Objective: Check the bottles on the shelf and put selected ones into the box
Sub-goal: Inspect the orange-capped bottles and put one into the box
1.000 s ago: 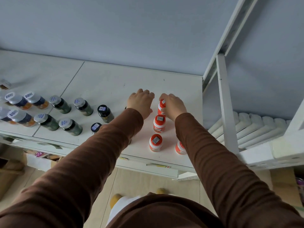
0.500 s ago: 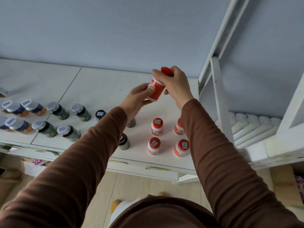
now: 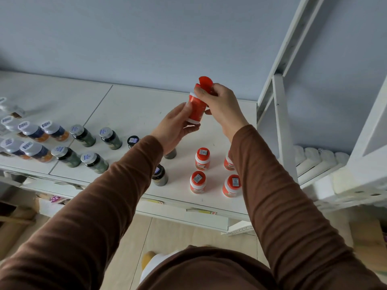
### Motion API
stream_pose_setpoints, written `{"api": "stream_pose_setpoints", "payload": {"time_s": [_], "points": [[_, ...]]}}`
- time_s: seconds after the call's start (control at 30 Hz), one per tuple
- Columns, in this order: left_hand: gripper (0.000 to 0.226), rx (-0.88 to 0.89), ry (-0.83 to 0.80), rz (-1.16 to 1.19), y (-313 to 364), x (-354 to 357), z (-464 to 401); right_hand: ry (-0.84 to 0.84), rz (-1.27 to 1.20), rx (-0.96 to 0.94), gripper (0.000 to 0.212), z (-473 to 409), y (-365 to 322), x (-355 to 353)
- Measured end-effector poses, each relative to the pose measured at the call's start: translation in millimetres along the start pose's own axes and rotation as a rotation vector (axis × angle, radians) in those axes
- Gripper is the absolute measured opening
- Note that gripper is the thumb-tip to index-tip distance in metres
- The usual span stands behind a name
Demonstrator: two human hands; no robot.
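I hold an orange bottle with white bands above the white shelf, tilted away from me. My left hand grips its lower body. My right hand pinches its orange flip cap, which stands open. Several more orange bottles stand below on the shelf, among them one behind and one in front. No box is in view.
Dark green bottles and silver-capped blue-and-orange bottles stand in rows to the left. A black-capped bottle sits by my left forearm. A white shelf upright rises on the right. Cardboard lies below left.
Both hands took one orange bottle off the shelf and raised it. The right hand has flipped its cap open, and the left hand has closed around the bottle's body.
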State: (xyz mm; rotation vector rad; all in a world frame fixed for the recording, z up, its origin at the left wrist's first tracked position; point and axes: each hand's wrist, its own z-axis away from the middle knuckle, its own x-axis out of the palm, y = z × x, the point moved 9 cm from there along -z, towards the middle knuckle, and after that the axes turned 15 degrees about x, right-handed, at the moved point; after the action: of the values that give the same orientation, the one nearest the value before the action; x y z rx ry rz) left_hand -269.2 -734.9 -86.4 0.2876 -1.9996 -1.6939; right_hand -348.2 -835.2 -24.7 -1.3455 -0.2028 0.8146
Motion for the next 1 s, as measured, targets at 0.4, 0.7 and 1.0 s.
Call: {"api": "stream_pose_setpoints", "payload": {"time_s": [0.4,0.7,1.0], "points": [[0.057,0.201,0.037,-0.948,42,-20,38,-0.015,0.189,-0.167,0.041,28,-4,19],[0.052,0.0,0.159,-1.52,98,-124,136,-0.18,0.323,-0.351,0.035,82,-35,103],[0.058,-0.168,0.41,-1.598,148,-228,308,-0.412,0.347,-0.508,0.037,195,-69,263]]}}
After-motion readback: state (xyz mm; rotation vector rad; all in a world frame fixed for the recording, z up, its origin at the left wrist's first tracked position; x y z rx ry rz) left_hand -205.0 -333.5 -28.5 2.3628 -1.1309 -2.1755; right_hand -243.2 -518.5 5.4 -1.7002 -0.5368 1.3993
